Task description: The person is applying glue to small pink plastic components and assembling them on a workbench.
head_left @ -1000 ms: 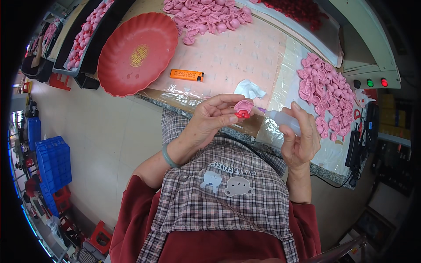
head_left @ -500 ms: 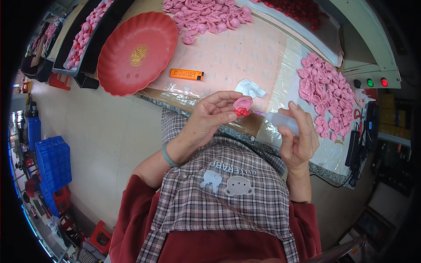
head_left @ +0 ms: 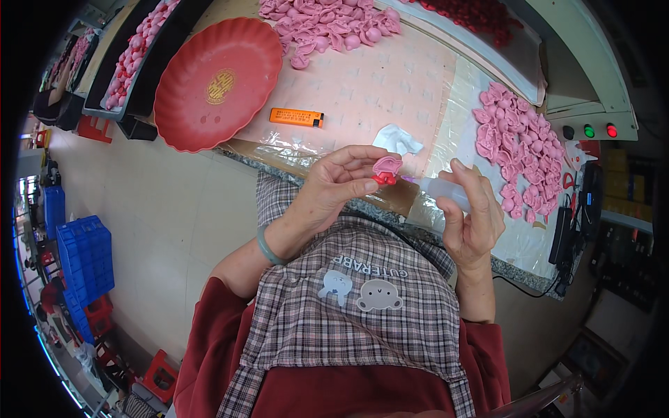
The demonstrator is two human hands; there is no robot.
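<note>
Between thumb and fingers, my left hand (head_left: 340, 182) pinches a small piece with a pink petal-like part (head_left: 387, 164) above a glossy red part (head_left: 384, 179). My right hand (head_left: 474, 212) is closed round a translucent white squeeze bottle (head_left: 448, 191). The bottle points left, and its thin purple tip (head_left: 408, 179) is right beside the red part; whether they touch I cannot tell. Just beyond my hands lies a crumpled white cloth or tissue (head_left: 397, 140). Farther left on the table is an orange lighter (head_left: 297, 118).
A red scalloped tray (head_left: 244, 104) rests at the left edge of the table. Pink pieces lie in heaps at the back (head_left: 334, 26) and on the right (head_left: 519, 150). Red pieces (head_left: 481, 17) sit at the far right. A machine housing with lit buttons (head_left: 592, 132) stands beyond the right heap.
My right hand's fingers have shifted slightly along the bottle, and the bottle has tilted a little. The left hand and its piece have hardly moved.
</note>
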